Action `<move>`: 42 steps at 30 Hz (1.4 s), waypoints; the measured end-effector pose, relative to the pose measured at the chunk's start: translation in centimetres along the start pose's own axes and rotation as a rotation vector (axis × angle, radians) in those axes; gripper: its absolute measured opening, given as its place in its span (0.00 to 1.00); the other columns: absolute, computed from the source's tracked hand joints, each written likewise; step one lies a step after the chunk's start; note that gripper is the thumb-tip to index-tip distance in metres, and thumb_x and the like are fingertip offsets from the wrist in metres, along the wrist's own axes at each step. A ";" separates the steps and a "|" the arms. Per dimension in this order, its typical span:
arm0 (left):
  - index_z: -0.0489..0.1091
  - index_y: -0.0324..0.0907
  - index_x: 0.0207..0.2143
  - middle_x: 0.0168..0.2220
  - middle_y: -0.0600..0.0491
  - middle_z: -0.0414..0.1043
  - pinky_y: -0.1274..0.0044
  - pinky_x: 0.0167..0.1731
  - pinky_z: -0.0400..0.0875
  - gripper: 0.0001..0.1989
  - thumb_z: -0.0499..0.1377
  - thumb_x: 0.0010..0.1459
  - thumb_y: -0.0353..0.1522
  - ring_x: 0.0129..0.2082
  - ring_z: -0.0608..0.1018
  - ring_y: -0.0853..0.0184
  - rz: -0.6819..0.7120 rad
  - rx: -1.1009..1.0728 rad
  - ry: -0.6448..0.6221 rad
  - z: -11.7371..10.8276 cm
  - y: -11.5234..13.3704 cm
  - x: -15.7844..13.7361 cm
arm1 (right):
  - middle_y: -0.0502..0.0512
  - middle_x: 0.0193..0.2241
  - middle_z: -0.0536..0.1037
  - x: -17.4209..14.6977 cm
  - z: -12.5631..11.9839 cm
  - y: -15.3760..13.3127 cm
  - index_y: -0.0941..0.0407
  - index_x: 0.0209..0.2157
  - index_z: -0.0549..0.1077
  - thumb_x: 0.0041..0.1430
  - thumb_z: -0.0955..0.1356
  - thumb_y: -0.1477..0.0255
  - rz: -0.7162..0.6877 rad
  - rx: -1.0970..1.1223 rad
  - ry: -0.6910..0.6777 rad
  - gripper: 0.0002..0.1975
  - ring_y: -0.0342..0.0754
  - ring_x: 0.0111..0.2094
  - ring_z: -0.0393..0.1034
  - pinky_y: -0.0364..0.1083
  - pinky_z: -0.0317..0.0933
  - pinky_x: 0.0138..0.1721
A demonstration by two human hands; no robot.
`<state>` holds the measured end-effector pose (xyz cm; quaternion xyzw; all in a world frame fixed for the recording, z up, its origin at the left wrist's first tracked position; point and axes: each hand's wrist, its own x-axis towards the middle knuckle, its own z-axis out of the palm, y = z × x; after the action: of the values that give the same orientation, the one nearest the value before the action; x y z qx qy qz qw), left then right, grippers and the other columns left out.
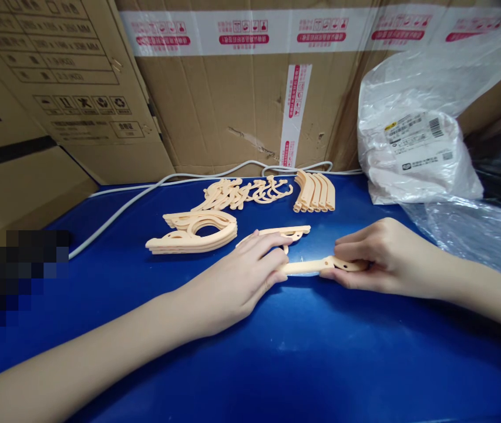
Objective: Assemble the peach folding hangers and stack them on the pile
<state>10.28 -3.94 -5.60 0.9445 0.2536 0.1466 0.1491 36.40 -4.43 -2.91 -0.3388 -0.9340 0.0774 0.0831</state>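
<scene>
My left hand (244, 273) is closed on the left end of a cream plastic hanger arm (305, 268), just above the blue table. At that arm's right end, my right hand (382, 255) pinches a second cream hanger piece (345, 265) with holes in it. The two pieces meet between my hands; whether they are locked together I cannot tell. Just behind my left fingers lies another cream hanger part (301, 230), partly covered by the hand. To the left, a stack of folded hangers (197, 238) rests on the table.
Behind my hands lie a heap of loose hanger hooks and parts (232, 195) and a row of curved hanger arms (316, 192). A white cable (131, 202) runs along the back. Cardboard boxes (224, 100) wall the rear; a plastic bag (417, 147) stands back right.
</scene>
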 end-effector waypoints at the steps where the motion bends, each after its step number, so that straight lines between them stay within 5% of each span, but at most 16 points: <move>1: 0.65 0.41 0.49 0.62 0.44 0.60 0.63 0.65 0.53 0.12 0.45 0.70 0.31 0.65 0.58 0.61 0.001 0.001 -0.001 0.0 0.0 0.0 | 0.45 0.17 0.57 0.0 0.0 0.0 0.56 0.19 0.60 0.66 0.62 0.64 -0.008 -0.010 0.010 0.21 0.37 0.17 0.48 0.44 0.41 0.22; 23: 0.66 0.40 0.46 0.58 0.45 0.65 0.68 0.63 0.56 0.11 0.45 0.70 0.32 0.63 0.61 0.62 0.034 -0.020 0.009 -0.3 0.1 0.3 | 0.46 0.16 0.63 -0.4 0.2 -0.2 0.57 0.20 0.65 0.66 0.62 0.67 -0.063 -0.099 0.024 0.20 0.38 0.17 0.52 0.44 0.42 0.22; 28: 0.67 0.43 0.46 0.62 0.47 0.58 0.56 0.65 0.47 0.11 0.50 0.68 0.37 0.64 0.59 0.58 -0.048 -0.010 0.018 -0.4 0.5 0.0 | 0.45 0.15 0.62 -0.6 -0.7 -0.7 0.57 0.18 0.64 0.63 0.64 0.67 -0.016 0.069 -0.108 0.19 0.37 0.17 0.51 0.43 0.43 0.22; 33: 0.65 0.42 0.54 0.63 0.44 0.57 0.61 0.60 0.61 0.25 0.56 0.61 0.48 0.62 0.63 0.55 -0.173 -0.069 0.033 -0.3 0.6 0.0 | 0.44 0.14 0.60 -0.7 -0.6 -1.5 0.56 0.16 0.58 0.59 0.67 0.55 -0.012 0.172 -0.202 0.27 0.38 0.18 0.47 0.43 0.44 0.24; 42: 0.64 0.40 0.56 0.64 0.43 0.57 0.62 0.62 0.58 0.30 0.59 0.58 0.49 0.64 0.60 0.56 -0.207 -0.051 0.045 -0.2 0.6 0.0 | 0.46 0.19 0.64 0.5 0.4 -2.0 0.56 0.19 0.60 0.56 0.68 0.50 -0.095 0.193 -0.090 0.26 0.42 0.26 0.56 0.45 0.46 0.33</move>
<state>10.44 -4.42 -5.18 0.9055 0.3493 0.1581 0.1816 34.73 -5.64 -2.90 -0.2807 -0.9400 0.1781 0.0770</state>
